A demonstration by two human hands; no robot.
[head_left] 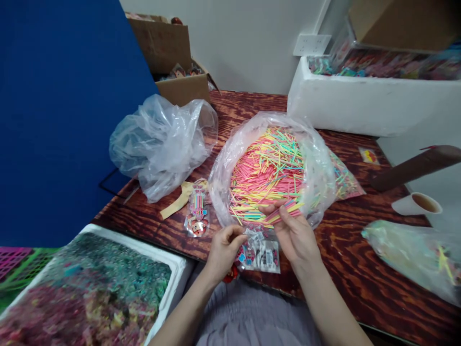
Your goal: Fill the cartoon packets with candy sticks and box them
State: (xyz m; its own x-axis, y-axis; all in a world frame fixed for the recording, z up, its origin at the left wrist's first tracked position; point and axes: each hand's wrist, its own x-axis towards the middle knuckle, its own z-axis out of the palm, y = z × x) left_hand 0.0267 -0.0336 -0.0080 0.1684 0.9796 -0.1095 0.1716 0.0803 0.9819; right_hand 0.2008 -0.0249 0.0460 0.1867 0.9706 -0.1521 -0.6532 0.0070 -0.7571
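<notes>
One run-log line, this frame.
left hand: at clear packet, grip unclear | right hand: holding colored sticks | plastic bag: open, more sticks inside

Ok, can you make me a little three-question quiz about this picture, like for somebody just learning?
1. Which hand holds the bundle of thin pink and yellow sticks?
2. True or false: the flat rectangular wall socket is bright red.
3. Fill the gap: the crumpled clear plastic bag lies in front of an open brown ____ box.

Key: 1. The right hand. 2. False, it's white. 3. Cardboard.
</notes>
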